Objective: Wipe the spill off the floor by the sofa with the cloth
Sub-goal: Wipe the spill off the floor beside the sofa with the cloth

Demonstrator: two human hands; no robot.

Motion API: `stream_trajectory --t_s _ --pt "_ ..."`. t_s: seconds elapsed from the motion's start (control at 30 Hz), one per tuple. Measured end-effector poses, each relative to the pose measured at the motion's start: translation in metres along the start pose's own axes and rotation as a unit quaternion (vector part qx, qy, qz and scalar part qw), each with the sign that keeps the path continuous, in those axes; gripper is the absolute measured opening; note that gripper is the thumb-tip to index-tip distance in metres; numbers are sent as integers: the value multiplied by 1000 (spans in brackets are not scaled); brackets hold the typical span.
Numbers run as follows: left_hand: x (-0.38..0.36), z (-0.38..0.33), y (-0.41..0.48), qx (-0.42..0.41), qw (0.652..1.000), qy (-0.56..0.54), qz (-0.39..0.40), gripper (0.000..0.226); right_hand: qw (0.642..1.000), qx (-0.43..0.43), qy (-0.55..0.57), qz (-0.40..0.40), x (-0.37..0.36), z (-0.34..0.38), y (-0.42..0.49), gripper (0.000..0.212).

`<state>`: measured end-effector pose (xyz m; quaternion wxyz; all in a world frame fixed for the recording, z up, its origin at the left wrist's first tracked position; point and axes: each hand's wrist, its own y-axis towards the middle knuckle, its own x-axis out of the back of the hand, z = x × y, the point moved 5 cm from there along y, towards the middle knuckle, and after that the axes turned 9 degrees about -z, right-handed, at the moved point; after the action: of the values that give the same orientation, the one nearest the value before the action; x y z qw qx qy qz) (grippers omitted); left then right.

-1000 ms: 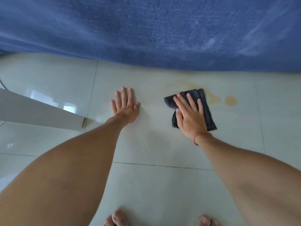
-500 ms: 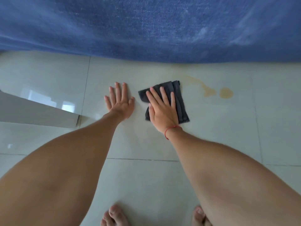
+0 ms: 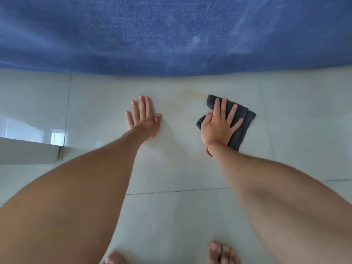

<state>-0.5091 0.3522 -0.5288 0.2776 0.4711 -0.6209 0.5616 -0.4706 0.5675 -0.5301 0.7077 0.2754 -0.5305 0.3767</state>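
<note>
A folded dark grey cloth (image 3: 242, 128) lies flat on the pale tiled floor (image 3: 171, 216) just in front of the blue sofa (image 3: 171, 35). My right hand (image 3: 219, 124) presses down on the cloth with fingers spread. A faint yellowish streak of the spill (image 3: 194, 94) shows on the tile just left of the cloth's far corner; anything under the cloth is hidden. My left hand (image 3: 142, 119) rests flat on the bare tile to the left, fingers apart, holding nothing.
A white furniture edge (image 3: 28, 153) juts in from the left at floor level. The sofa's lower edge runs across the whole view beyond the hands. My bare toes (image 3: 222, 252) show at the bottom.
My right hand has slid the cloth to the right, over the spot where the yellowish puddles lay; those puddles no longer show. My left hand stays planted on the tile.
</note>
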Motion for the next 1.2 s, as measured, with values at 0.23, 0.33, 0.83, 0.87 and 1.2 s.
stream_trajectory --t_s 0.23,0.33,0.83,0.87,1.2 --pt "2 -2 2 4 1000 10 22 64 992 122 15 28 -20 76 -6 52" --pt "4 -3 2 6 1000 3 25 63 969 241 26 42 -17 68 -36 50" --pt "4 0 2 1 1000 -1 24 62 1000 17 3 -7 -15 42 10 52" --pt "4 -1 3 0 1000 1 21 63 1000 27 14 -3 -20 60 8 53" --pt "3 -1 3 -8 1000 3 27 63 922 381 -22 66 0 6 -30 50"
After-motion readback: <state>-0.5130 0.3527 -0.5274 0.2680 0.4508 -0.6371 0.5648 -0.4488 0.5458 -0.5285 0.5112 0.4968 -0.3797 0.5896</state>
